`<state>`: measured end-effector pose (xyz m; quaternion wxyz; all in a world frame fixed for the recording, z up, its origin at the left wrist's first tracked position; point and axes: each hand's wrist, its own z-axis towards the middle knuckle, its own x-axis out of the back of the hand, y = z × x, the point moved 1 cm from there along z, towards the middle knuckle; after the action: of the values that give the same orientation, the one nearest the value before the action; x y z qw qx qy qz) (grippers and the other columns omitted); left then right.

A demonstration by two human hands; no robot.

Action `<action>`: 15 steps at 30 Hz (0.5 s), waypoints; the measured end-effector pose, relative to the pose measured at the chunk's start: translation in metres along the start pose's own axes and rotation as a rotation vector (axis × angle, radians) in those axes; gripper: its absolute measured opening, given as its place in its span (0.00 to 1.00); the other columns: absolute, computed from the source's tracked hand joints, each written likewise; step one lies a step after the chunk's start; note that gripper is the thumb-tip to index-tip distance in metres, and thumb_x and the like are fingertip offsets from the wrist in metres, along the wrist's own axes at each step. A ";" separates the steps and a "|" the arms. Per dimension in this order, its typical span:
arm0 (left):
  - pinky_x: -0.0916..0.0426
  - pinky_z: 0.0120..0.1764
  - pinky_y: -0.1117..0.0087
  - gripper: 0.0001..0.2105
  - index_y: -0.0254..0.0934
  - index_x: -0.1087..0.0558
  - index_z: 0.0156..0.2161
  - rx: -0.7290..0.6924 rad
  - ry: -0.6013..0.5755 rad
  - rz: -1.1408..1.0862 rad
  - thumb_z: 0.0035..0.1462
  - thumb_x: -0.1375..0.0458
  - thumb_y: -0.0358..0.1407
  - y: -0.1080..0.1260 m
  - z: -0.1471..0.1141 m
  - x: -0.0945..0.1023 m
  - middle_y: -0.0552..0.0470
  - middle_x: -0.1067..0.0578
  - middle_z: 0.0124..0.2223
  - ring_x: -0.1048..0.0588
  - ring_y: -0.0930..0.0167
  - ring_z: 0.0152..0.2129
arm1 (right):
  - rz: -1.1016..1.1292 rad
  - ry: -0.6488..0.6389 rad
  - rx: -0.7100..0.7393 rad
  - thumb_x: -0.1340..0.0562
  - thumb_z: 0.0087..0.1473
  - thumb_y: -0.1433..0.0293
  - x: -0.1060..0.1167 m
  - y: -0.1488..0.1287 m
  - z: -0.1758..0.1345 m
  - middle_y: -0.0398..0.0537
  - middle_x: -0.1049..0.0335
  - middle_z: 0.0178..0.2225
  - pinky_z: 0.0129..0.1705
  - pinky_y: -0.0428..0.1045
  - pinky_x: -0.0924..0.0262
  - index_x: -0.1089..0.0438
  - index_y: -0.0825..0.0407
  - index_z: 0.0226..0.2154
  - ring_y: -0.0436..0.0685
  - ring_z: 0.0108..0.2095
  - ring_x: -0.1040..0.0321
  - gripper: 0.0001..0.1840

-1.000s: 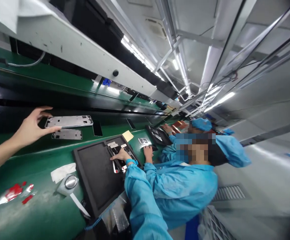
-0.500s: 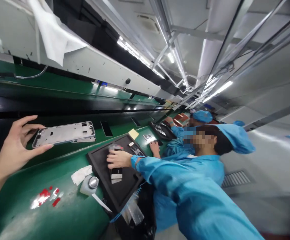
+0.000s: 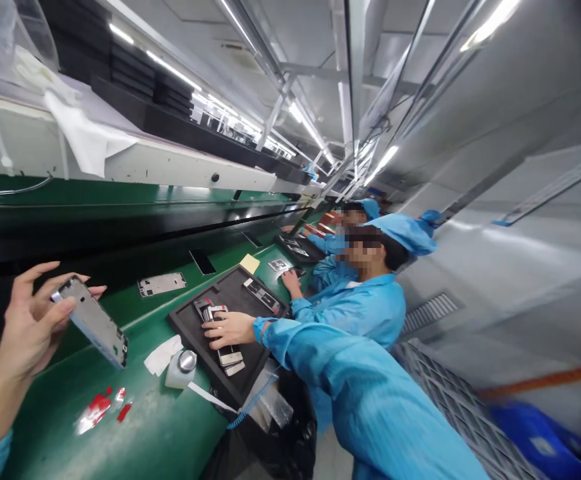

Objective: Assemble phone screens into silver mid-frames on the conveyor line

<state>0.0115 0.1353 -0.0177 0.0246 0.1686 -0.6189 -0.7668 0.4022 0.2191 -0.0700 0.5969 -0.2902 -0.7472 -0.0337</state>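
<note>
My left hand [image 3: 37, 323] is closed on a silver phone frame [image 3: 97, 325], gripped at its upper end between thumb and fingers. The frame tilts, its lower end over the green bench. My right hand [image 3: 230, 330] reaches into a black tray [image 3: 190, 313], its fingers curled over a pile of phones [image 3: 231, 359]. They grip a phone there, though the palm hides most of it. Beside the pile in the tray lies another opened phone [image 3: 261, 295].
A silver phone frame [image 3: 163, 284] and a black screen [image 3: 202, 261] lie behind the tray. Nearer are a white tissue [image 3: 163, 355], a dispenser bottle [image 3: 181, 369] and red film scraps [image 3: 124, 412]. A co-worker [image 3: 365, 313] sits to the right. A black bag [image 3: 295, 433] hangs below.
The phone frame in my left hand has swung from nearly level to pointing down and right. The other frame behind now shows apart from it. My right hand stays over the tray's pile.
</note>
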 end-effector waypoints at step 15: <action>0.27 0.62 0.48 0.21 0.57 0.24 0.56 0.266 0.198 -0.345 0.68 0.49 0.59 0.031 -0.009 -0.002 0.55 0.21 0.62 0.25 0.58 0.63 | 0.305 0.550 -0.943 0.32 0.65 0.58 -0.059 -0.009 -0.027 0.49 0.22 0.40 0.45 0.56 0.26 0.24 0.55 0.45 0.58 0.40 0.22 0.17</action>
<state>0.0106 0.1202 0.0111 -0.0688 0.3482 -0.6710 -0.6509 0.4282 0.1775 -0.1134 0.5736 -0.6105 -0.4180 -0.3516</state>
